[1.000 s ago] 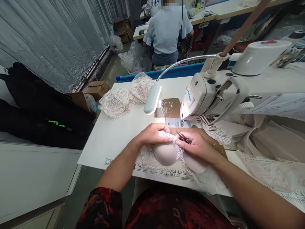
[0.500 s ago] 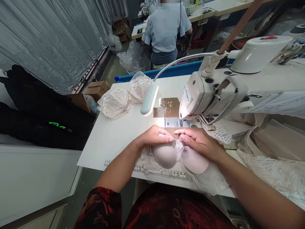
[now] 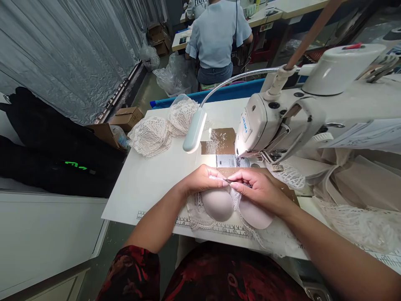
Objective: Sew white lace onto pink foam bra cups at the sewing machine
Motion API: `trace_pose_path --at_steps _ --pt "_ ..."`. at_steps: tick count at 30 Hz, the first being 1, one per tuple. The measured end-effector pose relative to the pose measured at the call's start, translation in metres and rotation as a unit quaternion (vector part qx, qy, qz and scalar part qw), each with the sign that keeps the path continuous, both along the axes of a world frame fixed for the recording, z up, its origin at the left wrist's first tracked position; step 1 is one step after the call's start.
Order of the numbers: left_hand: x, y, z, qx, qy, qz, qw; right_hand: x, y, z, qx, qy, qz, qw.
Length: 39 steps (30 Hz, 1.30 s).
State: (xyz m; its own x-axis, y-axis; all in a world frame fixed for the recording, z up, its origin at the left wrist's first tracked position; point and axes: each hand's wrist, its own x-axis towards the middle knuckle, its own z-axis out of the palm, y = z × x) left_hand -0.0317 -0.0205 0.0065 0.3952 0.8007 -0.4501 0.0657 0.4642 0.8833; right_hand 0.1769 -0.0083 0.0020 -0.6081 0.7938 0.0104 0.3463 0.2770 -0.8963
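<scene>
A pale pink bra (image 3: 218,205) with lace edging lies cups up on the sewing table in front of me. My left hand (image 3: 205,179) is closed, pinching the lace at the middle of the bra's upper edge between thumb and fingers. Touching the left fingertips, my right hand (image 3: 255,186) is closed around a thin dark metal tool (image 3: 240,182), whose tip points left at the pinched lace. The tool's kind is hard to make out, as the fingers cover most of it. Just beyond both hands is the needle area of the white sewing machine (image 3: 250,125).
Lace cups (image 3: 152,136) are piled at the table's left. A lamp head (image 3: 194,130) on a bendable arm hangs over the table (image 3: 140,179). Pale fabric and lace (image 3: 360,221) lie to the right. A person in light blue (image 3: 217,35) sits beyond the table.
My right hand has shifted slightly left, its fingertips now meeting the left ones. The thin dark tool shows more clearly between its fingers. My left hand keeps its pinch on the lace.
</scene>
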Motion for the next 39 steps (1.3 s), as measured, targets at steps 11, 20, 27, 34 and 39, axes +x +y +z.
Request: trace_pose_path --at_steps 11,20,27,34,39 --pt "-0.002 0.001 -0.011 0.026 0.003 -0.023 0.999 -0.001 0.003 0.006 0.027 -0.022 0.012 0.999" --pt "-0.003 0.001 -0.009 0.072 -0.003 -0.065 0.995 -0.005 0.003 -0.006 -0.134 0.066 0.007 0.989" --pt "-0.018 0.001 -0.002 0.172 0.109 -0.096 0.974 -0.002 0.002 -0.001 -0.084 0.012 -0.004 0.996" --pt "-0.002 -0.003 -0.010 0.174 0.061 -0.034 0.982 -0.004 -0.001 -0.001 -0.103 0.056 -0.023 0.993" --pt "0.002 -0.002 -0.011 0.083 -0.015 -0.041 0.996 0.003 0.004 -0.003 -0.170 0.082 -0.003 0.982"
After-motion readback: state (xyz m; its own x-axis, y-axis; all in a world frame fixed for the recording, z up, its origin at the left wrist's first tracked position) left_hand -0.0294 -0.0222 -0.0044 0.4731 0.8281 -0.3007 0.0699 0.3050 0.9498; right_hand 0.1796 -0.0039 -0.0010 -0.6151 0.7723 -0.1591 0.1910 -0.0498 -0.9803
